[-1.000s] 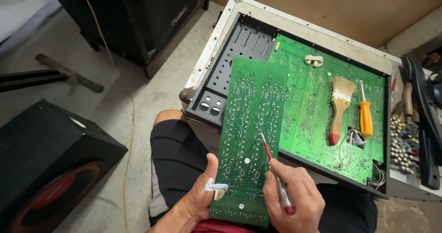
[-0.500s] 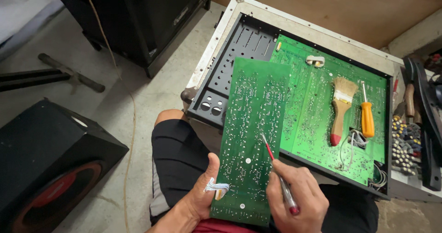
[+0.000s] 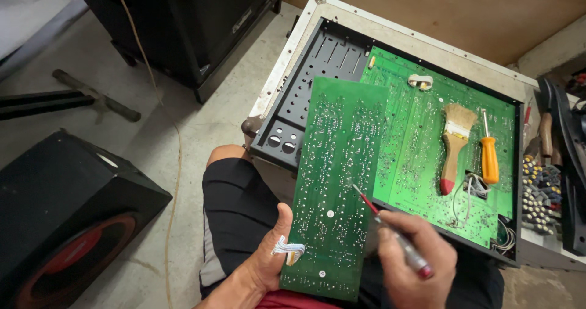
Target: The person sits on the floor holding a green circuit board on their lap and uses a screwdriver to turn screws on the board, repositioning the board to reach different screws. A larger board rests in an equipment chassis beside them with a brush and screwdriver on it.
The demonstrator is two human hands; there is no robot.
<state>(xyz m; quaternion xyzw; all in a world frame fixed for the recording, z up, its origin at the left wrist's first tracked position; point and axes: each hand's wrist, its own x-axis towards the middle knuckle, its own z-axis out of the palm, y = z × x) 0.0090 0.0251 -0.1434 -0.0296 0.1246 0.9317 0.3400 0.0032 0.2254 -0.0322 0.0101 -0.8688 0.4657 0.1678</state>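
left hand gripping long green circuit board by its edge, over the lap | right hand pinching red-tipped probe, tip touching board | wooden paintbrush lying right of board

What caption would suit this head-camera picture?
Left hand steadies a green circuit board; right hand touches a red-tipped tool to it.

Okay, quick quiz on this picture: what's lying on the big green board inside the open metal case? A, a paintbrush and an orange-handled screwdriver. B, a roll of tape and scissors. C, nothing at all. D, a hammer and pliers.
A: a wooden-handled paintbrush and an orange-handled screwdriver lie side by side on the large green board in the open case.
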